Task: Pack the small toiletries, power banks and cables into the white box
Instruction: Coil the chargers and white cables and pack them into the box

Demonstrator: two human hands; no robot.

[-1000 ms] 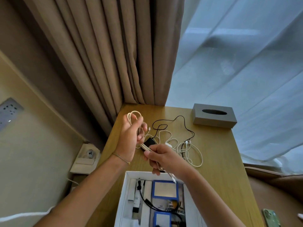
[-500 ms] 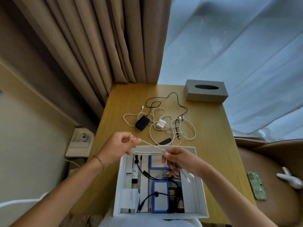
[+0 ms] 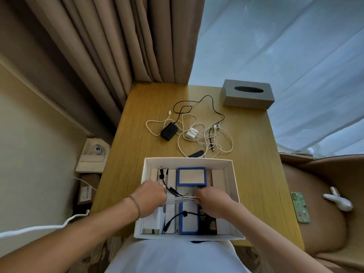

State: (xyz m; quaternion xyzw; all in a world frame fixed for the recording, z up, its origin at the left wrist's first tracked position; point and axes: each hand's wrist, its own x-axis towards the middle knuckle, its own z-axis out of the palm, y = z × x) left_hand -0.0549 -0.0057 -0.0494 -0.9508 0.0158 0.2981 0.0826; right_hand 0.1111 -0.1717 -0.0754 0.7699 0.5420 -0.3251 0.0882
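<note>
On the wooden table, beyond the white box, lies a tangle of white cables with a black adapter, a white plug and a black cable; a grey tissue box stands at the far right corner. A phone and a white rabbit figure lie on the brown seat to the right. Half a second ago both hands held the folded white cable above the box's far edge; now they are down inside the box. The left hand and right hand each grip one end of the bundle with curled fingers, its strands stretched straight between them over the blue-framed power banks.
</note>
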